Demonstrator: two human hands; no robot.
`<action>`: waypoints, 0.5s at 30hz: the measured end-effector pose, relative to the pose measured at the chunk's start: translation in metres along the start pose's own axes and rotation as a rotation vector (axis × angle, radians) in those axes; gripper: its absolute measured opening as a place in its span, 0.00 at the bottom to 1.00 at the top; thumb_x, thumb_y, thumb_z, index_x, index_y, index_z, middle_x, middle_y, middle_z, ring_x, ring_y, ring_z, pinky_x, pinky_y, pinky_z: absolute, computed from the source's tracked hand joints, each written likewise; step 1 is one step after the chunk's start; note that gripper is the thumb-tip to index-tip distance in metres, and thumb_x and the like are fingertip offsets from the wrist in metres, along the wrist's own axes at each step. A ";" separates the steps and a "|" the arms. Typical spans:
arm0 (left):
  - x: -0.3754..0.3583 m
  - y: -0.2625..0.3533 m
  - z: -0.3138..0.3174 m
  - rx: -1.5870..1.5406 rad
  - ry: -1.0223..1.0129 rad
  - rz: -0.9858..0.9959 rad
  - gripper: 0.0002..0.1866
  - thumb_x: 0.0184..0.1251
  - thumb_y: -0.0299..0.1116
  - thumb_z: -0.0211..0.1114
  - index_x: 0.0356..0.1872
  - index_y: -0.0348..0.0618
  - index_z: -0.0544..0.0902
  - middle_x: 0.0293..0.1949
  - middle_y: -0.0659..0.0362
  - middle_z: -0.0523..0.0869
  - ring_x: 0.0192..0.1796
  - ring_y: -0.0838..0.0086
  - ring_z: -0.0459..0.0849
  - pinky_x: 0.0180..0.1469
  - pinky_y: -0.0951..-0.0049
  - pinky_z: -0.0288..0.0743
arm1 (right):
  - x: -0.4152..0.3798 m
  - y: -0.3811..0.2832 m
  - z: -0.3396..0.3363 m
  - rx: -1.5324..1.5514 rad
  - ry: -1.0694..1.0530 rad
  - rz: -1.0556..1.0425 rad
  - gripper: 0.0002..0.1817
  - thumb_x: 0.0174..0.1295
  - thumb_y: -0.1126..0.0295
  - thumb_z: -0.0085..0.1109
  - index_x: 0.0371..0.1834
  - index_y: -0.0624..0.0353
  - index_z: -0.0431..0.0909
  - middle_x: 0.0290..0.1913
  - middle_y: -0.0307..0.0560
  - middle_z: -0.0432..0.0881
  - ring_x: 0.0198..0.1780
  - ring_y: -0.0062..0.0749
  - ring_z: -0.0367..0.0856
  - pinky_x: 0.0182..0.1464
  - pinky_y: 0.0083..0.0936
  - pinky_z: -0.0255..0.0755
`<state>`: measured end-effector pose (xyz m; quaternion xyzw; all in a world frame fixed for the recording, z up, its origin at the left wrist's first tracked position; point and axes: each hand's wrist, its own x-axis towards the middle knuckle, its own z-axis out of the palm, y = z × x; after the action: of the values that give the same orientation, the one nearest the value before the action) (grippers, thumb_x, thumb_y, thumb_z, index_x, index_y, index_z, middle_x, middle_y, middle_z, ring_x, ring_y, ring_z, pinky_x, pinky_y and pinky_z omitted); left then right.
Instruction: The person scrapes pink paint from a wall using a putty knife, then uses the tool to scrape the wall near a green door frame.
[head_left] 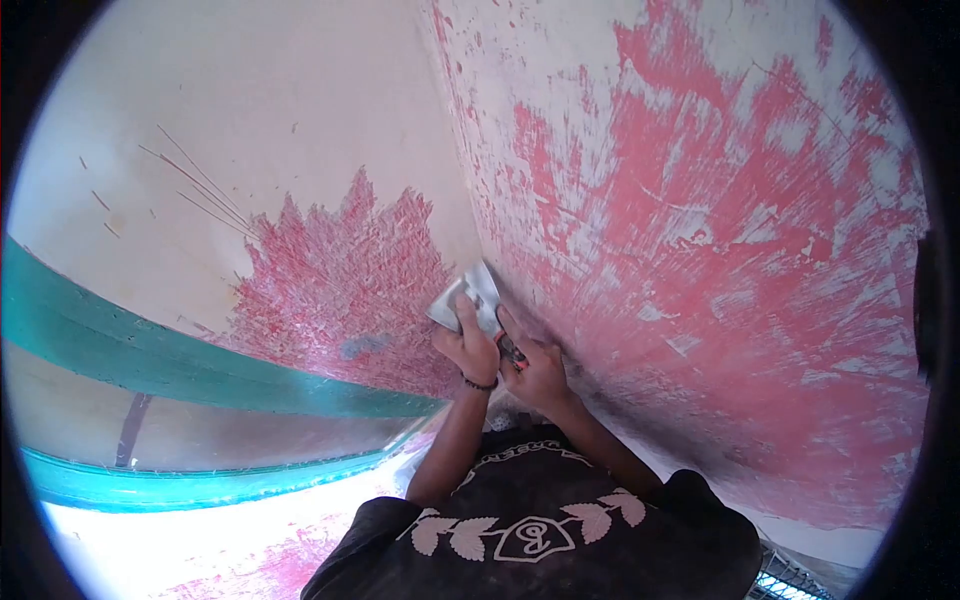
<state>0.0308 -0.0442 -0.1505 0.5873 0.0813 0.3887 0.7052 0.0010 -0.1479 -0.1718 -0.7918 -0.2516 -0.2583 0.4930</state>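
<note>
A broad metal scraper (483,289) with a black and red handle (511,350) lies against the wall close to the inside corner. My right hand (540,372) is closed around the handle, its index finger stretched toward the blade. From the other side, my left hand (470,345) grips the scraper, with fingers laid along the metal blade. A dark bracelet (480,384) circles my left wrist. Left of the blade spreads a rough pink patch (335,270) with jagged edges, where pale coating surrounds it.
The right wall (700,240) is streaked pink and white and meets the pale left wall (300,70) at a corner. A green curved ledge (200,345) juts out at the left, with a turquoise band (210,487) below. A metal grille (785,575) shows at lower right.
</note>
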 end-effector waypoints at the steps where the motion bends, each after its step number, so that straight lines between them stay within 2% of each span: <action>1: 0.008 0.005 -0.001 0.013 -0.030 -0.016 0.20 0.81 0.38 0.62 0.41 0.25 0.87 0.35 0.59 0.89 0.35 0.78 0.84 0.36 0.74 0.78 | 0.008 -0.005 -0.002 0.013 -0.035 0.046 0.41 0.53 0.78 0.64 0.77 0.56 0.70 0.36 0.60 0.87 0.34 0.51 0.88 0.42 0.40 0.82; 3: 0.018 0.011 -0.009 0.046 -0.093 -0.056 0.19 0.81 0.38 0.62 0.43 0.25 0.87 0.37 0.58 0.89 0.37 0.78 0.84 0.38 0.74 0.78 | 0.016 -0.016 -0.005 0.041 -0.108 0.148 0.40 0.54 0.78 0.64 0.77 0.56 0.71 0.35 0.60 0.87 0.32 0.50 0.88 0.39 0.40 0.82; 6: -0.008 -0.024 -0.022 0.160 -0.062 -0.030 0.19 0.81 0.38 0.62 0.46 0.25 0.87 0.38 0.58 0.89 0.38 0.77 0.84 0.39 0.74 0.78 | -0.022 0.009 0.010 -0.014 -0.053 0.082 0.41 0.53 0.78 0.64 0.77 0.55 0.70 0.34 0.60 0.87 0.34 0.51 0.88 0.39 0.41 0.82; 7: -0.011 -0.026 -0.018 0.041 -0.014 -0.012 0.19 0.81 0.39 0.62 0.48 0.26 0.86 0.39 0.57 0.89 0.38 0.77 0.84 0.38 0.75 0.77 | -0.020 0.007 0.009 -0.025 -0.025 0.013 0.41 0.53 0.78 0.64 0.77 0.55 0.70 0.38 0.61 0.88 0.35 0.51 0.89 0.41 0.41 0.82; 10: -0.009 -0.008 -0.015 0.020 -0.004 -0.130 0.19 0.80 0.39 0.63 0.47 0.26 0.86 0.37 0.57 0.89 0.35 0.78 0.83 0.37 0.75 0.76 | -0.013 -0.021 -0.009 -0.042 -0.242 0.326 0.41 0.53 0.77 0.63 0.77 0.55 0.70 0.44 0.61 0.89 0.38 0.51 0.90 0.43 0.41 0.84; 13: -0.014 -0.014 -0.016 -0.030 0.013 -0.132 0.19 0.80 0.39 0.63 0.47 0.26 0.86 0.38 0.57 0.89 0.35 0.78 0.83 0.37 0.74 0.76 | -0.016 -0.010 -0.004 0.011 -0.098 0.148 0.40 0.54 0.77 0.64 0.76 0.56 0.72 0.44 0.62 0.88 0.38 0.52 0.90 0.43 0.41 0.84; 15: -0.012 -0.010 -0.017 0.006 -0.003 -0.118 0.19 0.80 0.39 0.63 0.45 0.26 0.86 0.37 0.56 0.89 0.35 0.78 0.83 0.37 0.75 0.76 | -0.016 -0.011 -0.001 0.048 -0.052 0.111 0.40 0.54 0.77 0.64 0.76 0.56 0.71 0.41 0.61 0.88 0.37 0.52 0.89 0.42 0.41 0.83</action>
<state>0.0172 -0.0388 -0.1688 0.5843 0.1160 0.3454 0.7251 -0.0181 -0.1467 -0.1747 -0.7990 -0.2262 -0.2038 0.5185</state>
